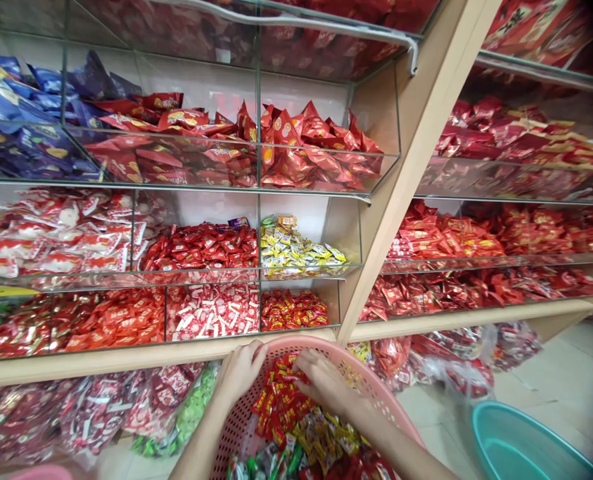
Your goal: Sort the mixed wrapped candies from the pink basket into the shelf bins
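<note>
A pink perforated basket sits low in front of me, holding several small wrapped candies in red, yellow and green. My left hand rests at the basket's far left rim, fingers curled over the red candy packets. My right hand reaches into the same pile from the right, fingers bent down onto the red packets. Whether either hand has packets gripped is hidden by the fingers. Just above the basket, a clear bin on the lowest shelf holds similar red and yellow packets.
Clear acrylic bins on a wooden shelf unit hold blue, red, white and yellow candies. Plastic bags of candy lie under the shelf. A teal basin stands on the tiled floor at right.
</note>
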